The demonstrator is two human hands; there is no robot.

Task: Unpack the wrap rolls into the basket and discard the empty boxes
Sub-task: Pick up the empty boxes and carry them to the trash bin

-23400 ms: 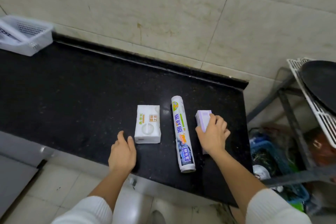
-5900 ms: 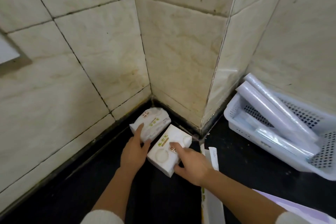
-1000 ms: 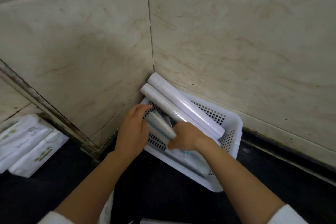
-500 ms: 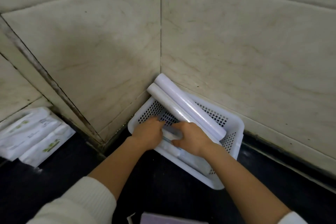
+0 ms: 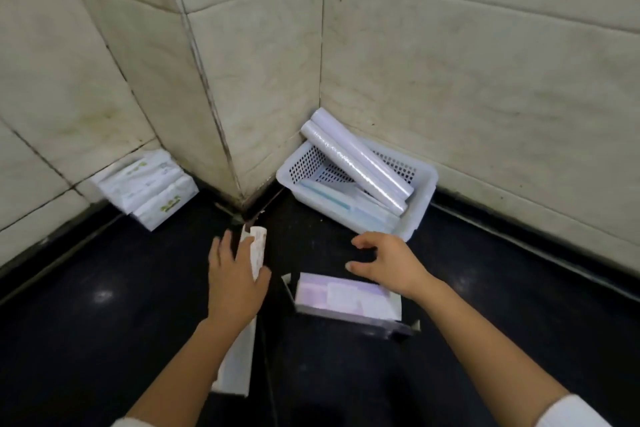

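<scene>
Here glossy cylindrical rolls (image 5: 358, 163) fill the perforated plastic basket (image 5: 420, 203).

We see our two bare forearms, our left hand (image 5: 235, 282) and right hand (image 5: 389, 262) without rings or gloves, and white ribbed sleeve cuffs (image 5: 571, 412) pushed up near the elbows.

Your hands are out of the basket (image 5: 420, 199) now. Half a second ago both were inside it at the rolls; now your left hand (image 5: 235, 279) lies on the long white box (image 5: 254, 253) on the desk (image 5: 104, 340), and your right hand (image 5: 388, 262) hovers with fingers spread just above the purple box (image 5: 343, 296). The thin blue-edged roll (image 5: 329, 199) now lies flat in the basket.
</scene>
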